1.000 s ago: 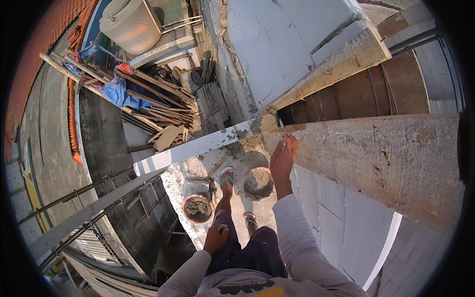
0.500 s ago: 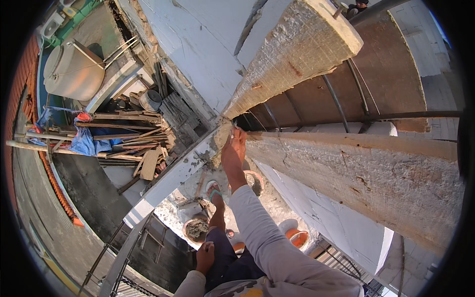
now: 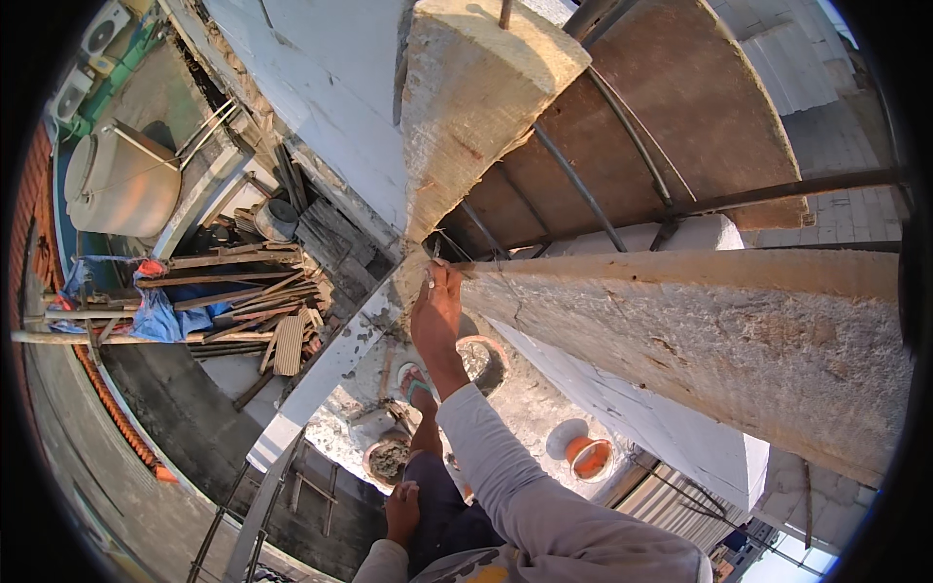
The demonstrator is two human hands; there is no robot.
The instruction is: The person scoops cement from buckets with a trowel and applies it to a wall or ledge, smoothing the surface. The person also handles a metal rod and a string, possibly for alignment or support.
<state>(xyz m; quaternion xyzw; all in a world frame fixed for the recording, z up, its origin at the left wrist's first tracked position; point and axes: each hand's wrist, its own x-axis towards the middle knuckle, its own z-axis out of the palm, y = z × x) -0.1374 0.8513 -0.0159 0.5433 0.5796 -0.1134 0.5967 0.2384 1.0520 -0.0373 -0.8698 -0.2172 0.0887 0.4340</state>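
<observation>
My right hand [image 3: 437,316] reaches up to the near end of a long wooden formwork board [image 3: 680,311]. Its fingers are bent together at the corner where this board meets a second, tilted board [image 3: 476,107]. Whether they grip the edge or something small is hidden. Between the two boards run dark steel bars [image 3: 583,189], with a brown panel [image 3: 671,97] behind them. Beside my thigh, my left hand [image 3: 401,512] is curled into a fist, and what it may hold cannot be made out.
Below lie a bucket of grey mortar [image 3: 387,459], an orange bucket [image 3: 588,457] and a round tub [image 3: 483,364]. My sandalled foot [image 3: 413,377] is near them. A narrow white ledge [image 3: 330,374] runs down left, past stacked scrap wood [image 3: 243,287] and a large tank [image 3: 121,185].
My view has shifted, so the boards and my right arm sit farther left. My right hand stays at the board corner, and my left fist stays by my thigh.
</observation>
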